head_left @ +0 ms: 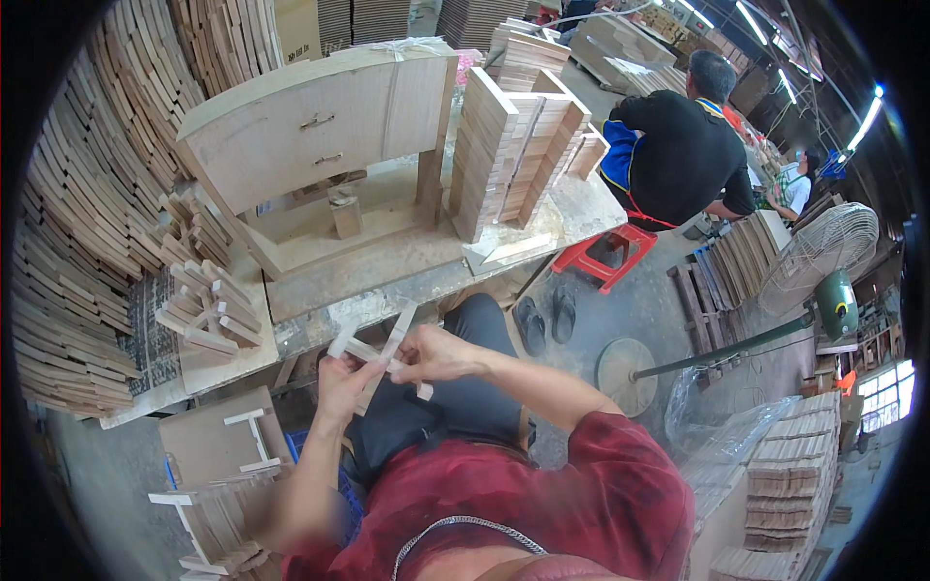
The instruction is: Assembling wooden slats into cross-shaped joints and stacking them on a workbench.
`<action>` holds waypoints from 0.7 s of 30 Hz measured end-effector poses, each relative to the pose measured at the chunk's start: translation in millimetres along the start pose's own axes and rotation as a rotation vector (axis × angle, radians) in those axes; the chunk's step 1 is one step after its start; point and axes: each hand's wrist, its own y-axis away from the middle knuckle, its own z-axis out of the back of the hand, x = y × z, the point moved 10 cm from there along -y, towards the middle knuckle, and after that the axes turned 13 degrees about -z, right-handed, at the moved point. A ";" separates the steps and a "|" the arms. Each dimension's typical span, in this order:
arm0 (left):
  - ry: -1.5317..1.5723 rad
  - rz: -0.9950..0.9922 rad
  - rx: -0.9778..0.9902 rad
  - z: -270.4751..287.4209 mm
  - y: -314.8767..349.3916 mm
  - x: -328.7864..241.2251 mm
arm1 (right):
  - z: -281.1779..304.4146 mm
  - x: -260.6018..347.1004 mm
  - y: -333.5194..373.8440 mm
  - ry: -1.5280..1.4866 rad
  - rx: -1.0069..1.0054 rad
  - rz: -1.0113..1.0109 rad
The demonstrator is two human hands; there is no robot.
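Above my lap I hold a small frame of pale wooden strips (398, 331), with several strips joined or crossing each other. My left hand (346, 389) grips it from the left, its fingers closed round a strip. On the right side my right hand (438, 355) pinches the same piece, close to the left hand. The fingers partly hide where the strips meet. Just beyond my hands is the front edge of the workbench (358, 302). A stack of short wooden pieces (215, 308) lies crosswise on the bench to the left.
A wooden cabinet-like piece with two handles (320, 140) stands on the bench beside stacked boards (489, 155). Tall stacks of wood strips (73, 242) line the left. A person in black (688, 145) sits on a red stool (596, 257). At right stands a fan (823, 261).
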 end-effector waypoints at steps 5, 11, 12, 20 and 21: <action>0.020 -0.015 0.051 -4.1 0.6 -3.3 | 12.7 3.9 11.5 -0.340 -0.084 0.024; -0.002 0.085 0.067 0.4 11.0 31.0 | -0.8 -32.7 -8.0 -0.461 -0.237 0.067; -0.076 0.146 0.112 4.5 10.6 47.5 | -4.0 -45.2 -12.0 -0.463 -0.231 0.066; -0.053 -0.179 -0.125 18.9 3.0 -52.7 | 77.3 22.0 65.7 0.006 -0.739 0.473; -0.033 -0.136 -0.138 25.8 5.8 -57.6 | 92.5 2.1 64.7 -0.149 -0.683 0.214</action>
